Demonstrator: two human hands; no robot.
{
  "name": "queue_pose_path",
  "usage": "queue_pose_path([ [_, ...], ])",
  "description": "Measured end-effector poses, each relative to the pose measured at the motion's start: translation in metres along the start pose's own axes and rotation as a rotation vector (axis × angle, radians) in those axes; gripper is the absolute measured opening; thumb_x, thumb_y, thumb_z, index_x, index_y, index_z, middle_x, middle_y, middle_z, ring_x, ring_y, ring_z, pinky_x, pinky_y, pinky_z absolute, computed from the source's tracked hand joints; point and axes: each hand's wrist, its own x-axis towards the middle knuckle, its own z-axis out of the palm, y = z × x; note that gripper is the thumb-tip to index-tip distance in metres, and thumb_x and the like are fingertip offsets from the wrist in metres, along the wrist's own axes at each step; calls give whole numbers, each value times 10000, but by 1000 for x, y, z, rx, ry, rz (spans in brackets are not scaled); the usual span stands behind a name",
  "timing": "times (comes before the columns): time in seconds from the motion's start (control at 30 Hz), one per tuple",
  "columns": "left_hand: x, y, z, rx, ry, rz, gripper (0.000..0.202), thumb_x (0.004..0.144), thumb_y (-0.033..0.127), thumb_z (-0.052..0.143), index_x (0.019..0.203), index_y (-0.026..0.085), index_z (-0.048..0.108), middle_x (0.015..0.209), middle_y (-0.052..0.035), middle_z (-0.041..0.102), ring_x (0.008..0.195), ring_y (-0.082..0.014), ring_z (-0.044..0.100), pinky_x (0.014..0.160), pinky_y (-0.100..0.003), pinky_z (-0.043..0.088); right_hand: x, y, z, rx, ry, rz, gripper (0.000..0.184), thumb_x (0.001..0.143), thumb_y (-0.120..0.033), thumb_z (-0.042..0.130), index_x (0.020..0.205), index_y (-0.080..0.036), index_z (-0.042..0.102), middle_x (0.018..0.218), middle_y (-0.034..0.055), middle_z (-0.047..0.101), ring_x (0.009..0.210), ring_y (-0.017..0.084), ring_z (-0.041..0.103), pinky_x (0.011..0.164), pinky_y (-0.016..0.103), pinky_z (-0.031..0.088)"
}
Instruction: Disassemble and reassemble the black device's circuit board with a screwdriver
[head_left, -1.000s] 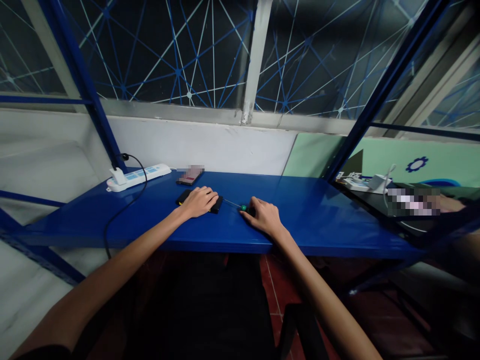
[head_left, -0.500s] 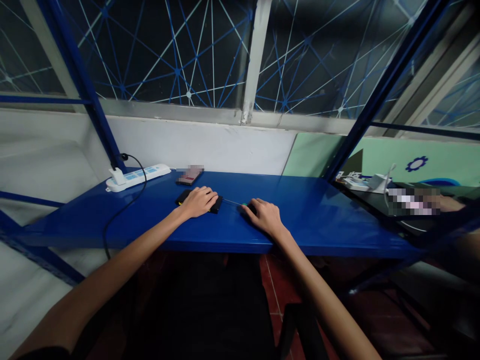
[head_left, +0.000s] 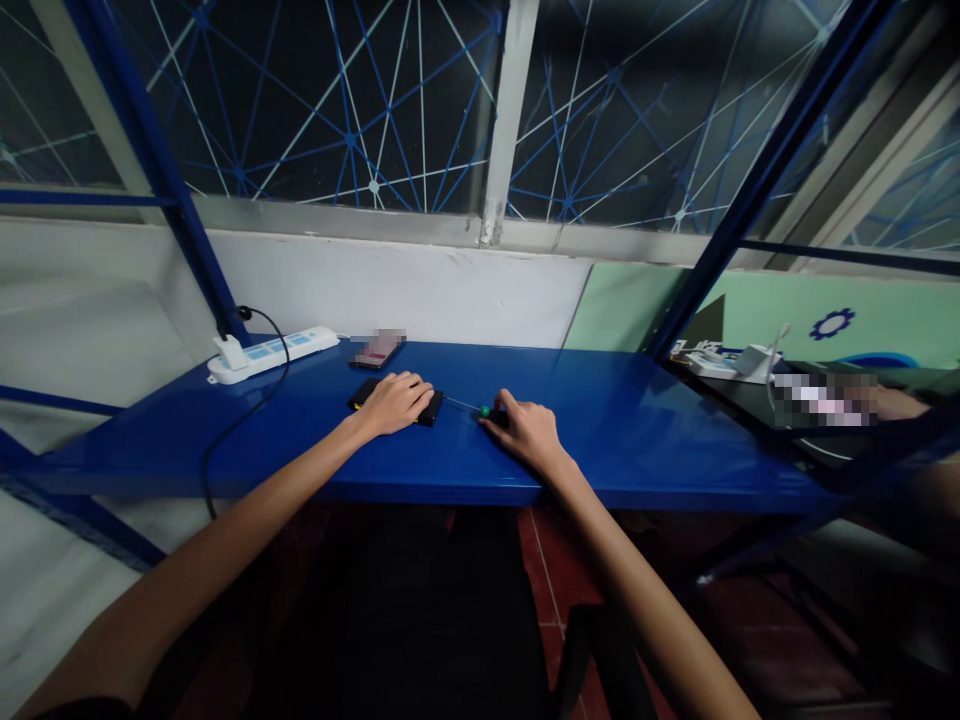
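My left hand (head_left: 397,404) lies over a flat black box (head_left: 429,412) with a bit of yellow at its left side, its fingers bent down onto the top. Most of the box is hidden under the palm. To the right, my right hand (head_left: 517,422) is closed around a screwdriver (head_left: 485,411) with a green and black handle. The thin metal shaft points left, and its tip reaches the right edge of the box. Whether the tip sits in a screw cannot be made out.
Both forearms rest over the blue table (head_left: 600,440). A phone (head_left: 377,349), partly blurred, lies behind the box. At the back left is a white power strip (head_left: 274,355) with a black cable (head_left: 262,400). Another person's hand (head_left: 896,403) is at the right table, near a white charger (head_left: 756,362).
The fingers of my right hand have shifted on the screwdriver handle, the index finger lifting, so more green shows. My left hand and the box stay in place.
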Motion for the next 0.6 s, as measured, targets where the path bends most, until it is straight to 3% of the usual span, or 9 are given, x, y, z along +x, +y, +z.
queue_pose_path([
  [0.17, 0, 0, 0, 14, 3, -2, 436, 1032, 311, 271, 1088, 153, 673, 1017, -103, 691, 971, -226, 612, 816, -354, 437, -2, 0, -2, 65, 76, -20, 488, 977, -593, 333, 933, -209, 631, 836, 57, 701, 692, 170, 622, 545, 266, 188],
  [0.47, 0, -1, 2, 5, -11, -1, 452, 1038, 324, 259, 1101, 149, 671, 1051, -103, 695, 979, -229, 614, 821, -357, 441, -2, 3, -2, 0, 76, -40, 444, 897, -617, 495, 880, -208, 667, 967, 48, 629, 625, 130, 541, 524, 271, 189],
  [0.6, 0, 0, 0, 9, -11, -4, 454, 1038, 317, 258, 1095, 147, 675, 1041, -106, 696, 976, -228, 619, 819, -354, 443, -1, 5, 2, 44, 105, -41, 409, 909, -594, 491, 902, -212, 636, 891, 31, 641, 628, 135, 539, 534, 272, 197],
])
